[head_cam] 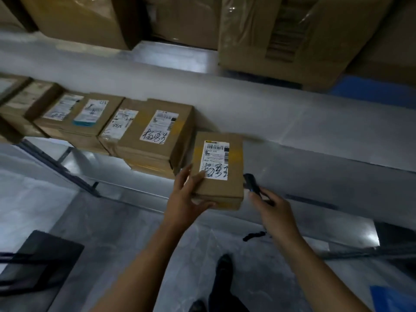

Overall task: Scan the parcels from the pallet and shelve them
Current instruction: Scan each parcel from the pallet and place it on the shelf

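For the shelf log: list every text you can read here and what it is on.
"杨勇生", handwritten, as best I can tell: parcel label, on the parcel in the left hand.
"杨勇生", same handwriting: box label, on the box beside it.
Printed lines on both: too small.
Labels further left: blurred.

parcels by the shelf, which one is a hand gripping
The rightmost parcel, at the right end of the row: the left hand grips its near left corner. The other parcels are untouched; the right hand holds a black scanner.
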`<state>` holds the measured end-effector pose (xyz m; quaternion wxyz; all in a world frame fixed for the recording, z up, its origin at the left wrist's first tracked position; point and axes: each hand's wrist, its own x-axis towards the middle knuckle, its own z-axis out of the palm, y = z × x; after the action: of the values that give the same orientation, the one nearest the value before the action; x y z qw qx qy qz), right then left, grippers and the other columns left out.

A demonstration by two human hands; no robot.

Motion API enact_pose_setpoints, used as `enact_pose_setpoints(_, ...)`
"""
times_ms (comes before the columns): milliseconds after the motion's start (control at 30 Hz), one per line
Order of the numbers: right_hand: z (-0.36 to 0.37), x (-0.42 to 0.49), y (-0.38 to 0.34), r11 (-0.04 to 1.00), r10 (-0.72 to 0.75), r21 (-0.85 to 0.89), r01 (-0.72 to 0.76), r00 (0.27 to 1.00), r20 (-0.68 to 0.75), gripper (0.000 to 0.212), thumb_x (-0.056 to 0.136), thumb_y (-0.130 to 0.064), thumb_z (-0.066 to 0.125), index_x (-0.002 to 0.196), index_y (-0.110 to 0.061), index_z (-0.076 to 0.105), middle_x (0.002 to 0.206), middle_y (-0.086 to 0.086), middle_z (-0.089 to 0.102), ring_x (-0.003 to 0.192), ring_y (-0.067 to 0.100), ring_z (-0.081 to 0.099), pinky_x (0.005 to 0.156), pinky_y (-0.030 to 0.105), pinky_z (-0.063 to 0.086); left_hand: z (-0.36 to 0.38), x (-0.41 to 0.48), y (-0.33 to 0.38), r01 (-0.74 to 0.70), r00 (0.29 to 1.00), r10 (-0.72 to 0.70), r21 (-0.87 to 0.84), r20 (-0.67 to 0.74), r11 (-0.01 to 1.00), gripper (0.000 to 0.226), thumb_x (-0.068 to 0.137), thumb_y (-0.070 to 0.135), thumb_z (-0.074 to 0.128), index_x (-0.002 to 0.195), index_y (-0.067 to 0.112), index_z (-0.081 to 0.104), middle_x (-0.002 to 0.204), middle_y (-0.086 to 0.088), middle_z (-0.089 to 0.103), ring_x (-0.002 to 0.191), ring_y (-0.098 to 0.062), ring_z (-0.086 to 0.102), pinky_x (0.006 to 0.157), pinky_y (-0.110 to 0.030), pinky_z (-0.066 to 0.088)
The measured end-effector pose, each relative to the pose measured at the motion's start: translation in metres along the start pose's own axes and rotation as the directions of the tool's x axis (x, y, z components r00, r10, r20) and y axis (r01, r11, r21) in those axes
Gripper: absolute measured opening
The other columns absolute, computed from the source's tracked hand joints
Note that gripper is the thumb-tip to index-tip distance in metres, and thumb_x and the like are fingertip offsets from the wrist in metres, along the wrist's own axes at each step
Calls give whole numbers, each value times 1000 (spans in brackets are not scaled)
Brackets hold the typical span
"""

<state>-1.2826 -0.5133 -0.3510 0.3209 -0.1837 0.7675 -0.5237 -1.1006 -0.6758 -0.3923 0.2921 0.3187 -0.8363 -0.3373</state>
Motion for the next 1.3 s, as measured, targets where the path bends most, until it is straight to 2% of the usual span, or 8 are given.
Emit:
enact_pose_setpoints(133,17,44,-8,1000,21,6,-22,997,70,14,84,-45,75,87,-57,70,76,-18,72,69,4,65,62,29,48,26,16,4,-11,982,82,384,-168,923,69,82,25,82,144,16,56,162,-8,35,155,-30,16,124,-44,19)
enact_pose_setpoints(300,31,90,-25,999,5,-54,-1,997,79,14,85,-46,72,99,-49,72,77,-19,71,72,-2,66,62,21,49,43,46,9,-43,999,41,495,14,868,91,87,68,57,160,22,30,167,-1,25,158,-25,7,127,-47,-2)
enact_pose_setpoints(400,29,104,-35,995,-4,-95,14,994,105,17,84,-43,73,86,-59,67,78,-27,70,75,-8,65,57,11,44,38,64,8,-7,1000,1,478,14,878,96,82,74,58,160,24,31,164,-1,29,156,-24,13,127,-47,0)
enact_pose_setpoints(600,24,89,-42,992,7,-129,4,997,79,30,85,-42,72,114,-37,74,76,-16,67,71,1,62,64,22,44,29,68,9,-10,994,-35,423,100,906,100,80,81,53,159,24,30,166,0,25,157,-25,11,127,-49,2)
enact_pose_setpoints(833,14,-13,-34,986,75,157,-50,984,-164,20,85,-41,76,99,-55,72,65,-20,63,59,-1,59,52,16,44,4,57,25,-123,986,106,137,126,983,90,85,62,70,157,19,38,161,-7,37,153,-32,20,124,-48,20)
enact_pose_setpoints(1000,1,-109,2,961,155,274,-44,904,-398,21,89,-36,74,96,-55,69,82,-22,72,74,-5,64,70,18,50,20,7,51,-154,939,175,-92,296,984,84,82,52,78,153,25,43,159,-6,38,152,-29,23,122,-50,27)
enact_pose_setpoints(1200,-43,-232,65,959,236,279,-51,688,-686,27,88,-26,75,115,-27,75,72,-22,67,69,-6,60,66,13,44,67,-78,110,-321,747,357,-165,561,933,92,78,64,77,155,29,40,164,-5,32,155,-34,16,124,-49,9)
enact_pose_setpoints(1300,-77,-297,96,956,283,274,-106,585,-760,44,88,-37,75,129,-26,67,109,-25,65,95,-14,58,80,10,46,94,-121,155,-457,632,495,-229,596,859,91,79,74,65,151,22,48,158,-11,42,148,-34,28,121,-52,19)
